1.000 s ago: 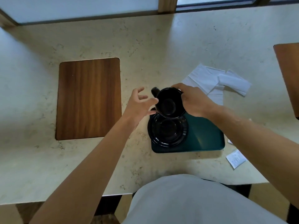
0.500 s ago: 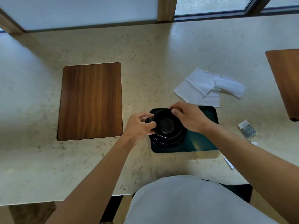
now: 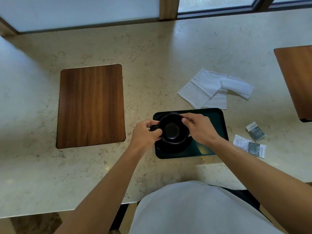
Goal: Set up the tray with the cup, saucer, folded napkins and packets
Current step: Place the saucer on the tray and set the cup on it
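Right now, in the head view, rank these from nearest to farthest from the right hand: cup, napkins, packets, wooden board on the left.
1. cup: touching the right hand, on the tray.
2. packets: off to its right.
3. napkins: beyond it; close to the packets, hard to call.
4. wooden board: far left.

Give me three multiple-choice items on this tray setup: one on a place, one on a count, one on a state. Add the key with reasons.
1. Where do the napkins lie?
A. on the tray
B. on the counter beyond the tray
C. on the wooden board

2. How many packets lie right of the tray?
A. one
B. three
C. six

3. How is the cup held?
A. by both hands
B. by one hand
C. by neither hand

Key: 1 B, they lie on stone past the tray's far edge. 2 B, three show there. 3 A, the left hand pinches the handle and the right hand grips the rim, over the saucer.
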A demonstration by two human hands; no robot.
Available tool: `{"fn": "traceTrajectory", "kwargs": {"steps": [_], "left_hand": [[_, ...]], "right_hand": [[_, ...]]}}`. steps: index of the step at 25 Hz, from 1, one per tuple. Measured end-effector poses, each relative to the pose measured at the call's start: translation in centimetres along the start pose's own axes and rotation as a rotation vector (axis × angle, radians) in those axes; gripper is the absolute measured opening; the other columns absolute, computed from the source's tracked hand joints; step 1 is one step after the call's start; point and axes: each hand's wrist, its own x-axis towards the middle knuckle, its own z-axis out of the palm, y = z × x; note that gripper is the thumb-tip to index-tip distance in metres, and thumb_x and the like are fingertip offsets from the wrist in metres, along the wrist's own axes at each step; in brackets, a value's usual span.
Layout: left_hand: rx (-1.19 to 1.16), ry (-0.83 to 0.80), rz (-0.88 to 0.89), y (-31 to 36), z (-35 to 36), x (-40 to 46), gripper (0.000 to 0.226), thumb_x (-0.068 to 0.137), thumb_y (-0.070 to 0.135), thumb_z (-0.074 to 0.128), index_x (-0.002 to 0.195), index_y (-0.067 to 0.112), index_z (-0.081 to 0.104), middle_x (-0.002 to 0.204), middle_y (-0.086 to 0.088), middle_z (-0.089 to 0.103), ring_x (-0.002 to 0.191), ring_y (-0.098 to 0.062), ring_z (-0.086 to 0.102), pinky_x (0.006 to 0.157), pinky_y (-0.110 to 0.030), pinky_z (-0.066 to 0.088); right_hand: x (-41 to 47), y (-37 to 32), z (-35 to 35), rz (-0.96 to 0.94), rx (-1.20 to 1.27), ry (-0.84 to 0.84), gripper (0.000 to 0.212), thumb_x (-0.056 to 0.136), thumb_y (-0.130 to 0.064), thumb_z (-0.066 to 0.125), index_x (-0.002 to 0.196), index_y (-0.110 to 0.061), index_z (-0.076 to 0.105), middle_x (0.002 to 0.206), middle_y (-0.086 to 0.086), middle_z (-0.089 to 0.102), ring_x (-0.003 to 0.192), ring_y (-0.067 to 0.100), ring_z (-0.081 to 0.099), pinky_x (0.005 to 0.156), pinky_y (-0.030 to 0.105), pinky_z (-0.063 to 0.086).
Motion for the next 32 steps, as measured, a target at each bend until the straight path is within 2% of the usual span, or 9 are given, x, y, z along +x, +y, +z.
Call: {"fn": "traceTrajectory", "kwargs": {"steps": [3, 5, 8, 13, 20, 25, 28, 30, 32], "left_hand": [[0.275, 0.045, 0.098, -0.2, 0.0, 0.2, 0.034, 0.089, 0.018, 0.075, 0.123, 0.021, 0.069, 0.119, -0.001, 0.069, 0.097, -0.014, 0.071, 0.089, -0.032, 0.060], [0.348, 0.061, 0.147, -0.2, 0.1, 0.2, 0.036, 0.089, 0.022, 0.074, 0.125, 0.021, 0.069, 0.125, 0.003, 0.068, 0.106, -0.007, 0.063, 0.092, -0.024, 0.051], [0.419, 0.076, 0.195, -0.3, 0.3, 0.1, 0.036, 0.090, 0.024, 0.074, 0.126, 0.020, 0.069, 0.127, 0.005, 0.066, 0.109, -0.004, 0.056, 0.091, -0.018, 0.041], [0.435, 0.092, 0.225, -0.4, 0.5, 0.0, 0.035, 0.091, 0.022, 0.074, 0.126, 0.017, 0.070, 0.123, 0.004, 0.067, 0.090, 0.002, 0.056, 0.076, -0.002, 0.038], [0.458, 0.106, 0.210, -1.0, 0.5, -0.1, 0.036, 0.090, 0.023, 0.075, 0.125, 0.018, 0.069, 0.123, 0.006, 0.067, 0.096, 0.000, 0.054, 0.072, -0.001, 0.032], [0.461, 0.087, 0.202, -1.2, 0.6, -0.2, 0.035, 0.091, 0.023, 0.073, 0.126, 0.018, 0.067, 0.123, 0.005, 0.066, 0.101, -0.002, 0.053, 0.077, -0.006, 0.035], [0.460, 0.075, 0.196, -1.3, 0.4, -0.2, 0.036, 0.091, 0.023, 0.073, 0.126, 0.018, 0.067, 0.122, 0.006, 0.065, 0.102, -0.003, 0.054, 0.077, -0.006, 0.035], [0.454, 0.076, 0.196, -1.4, 0.4, -0.3, 0.035, 0.091, 0.022, 0.074, 0.124, 0.018, 0.068, 0.119, 0.007, 0.065, 0.101, -0.003, 0.055, 0.072, -0.003, 0.032], [0.444, 0.077, 0.195, -1.5, 0.3, -0.4, 0.033, 0.091, 0.022, 0.074, 0.123, 0.019, 0.068, 0.117, 0.008, 0.064, 0.100, -0.004, 0.056, 0.071, -0.003, 0.033]], "right_hand": [[0.1, 0.1, 0.2, 0.015, 0.012, -0.007, 0.030, 0.106, -0.026, 0.054, 0.134, -0.024, 0.066, 0.098, -0.005, 0.075, 0.074, 0.015, 0.075, 0.065, 0.033, 0.064], [0.2, 0.1, 0.2, 0.024, 0.008, -0.010, 0.031, 0.106, -0.026, 0.053, 0.135, -0.023, 0.066, 0.100, -0.004, 0.075, 0.077, 0.018, 0.075, 0.067, 0.036, 0.064], [0.3, 0.1, 0.1, 0.024, -0.024, 0.000, 0.032, 0.107, -0.026, 0.052, 0.135, -0.024, 0.066, 0.108, -0.002, 0.075, 0.080, 0.019, 0.074, 0.069, 0.039, 0.064], [0.4, 0.0, 0.0, 0.016, -0.039, -0.020, 0.032, 0.107, -0.026, 0.051, 0.136, -0.023, 0.065, 0.106, 0.000, 0.076, 0.081, 0.027, 0.074, 0.067, 0.044, 0.063], [0.1, 0.0, 0.1, 0.008, -0.053, -0.022, 0.032, 0.106, -0.029, 0.052, 0.135, -0.024, 0.066, 0.095, -0.006, 0.076, 0.073, 0.024, 0.073, 0.066, 0.042, 0.063], [0.1, -0.2, -0.1, 0.014, -0.055, -0.044, 0.031, 0.106, -0.029, 0.053, 0.133, -0.025, 0.066, 0.086, -0.004, 0.076, 0.074, 0.030, 0.073, 0.067, 0.049, 0.061], [0.0, -0.3, 0.0, 0.010, -0.074, -0.049, 0.031, 0.106, -0.031, 0.051, 0.133, -0.027, 0.066, 0.083, -0.007, 0.075, 0.070, 0.025, 0.072, 0.067, 0.043, 0.062], [-0.1, -0.2, 0.1, 0.016, -0.067, -0.045, 0.031, 0.106, -0.031, 0.050, 0.132, -0.028, 0.066, 0.082, -0.011, 0.073, 0.066, 0.017, 0.070, 0.060, 0.029, 0.058], [-0.1, -0.1, 0.3, 0.027, -0.061, -0.043, 0.031, 0.105, -0.031, 0.050, 0.132, -0.027, 0.066, 0.086, -0.012, 0.072, 0.067, 0.008, 0.066, 0.052, 0.014, 0.045]]}}
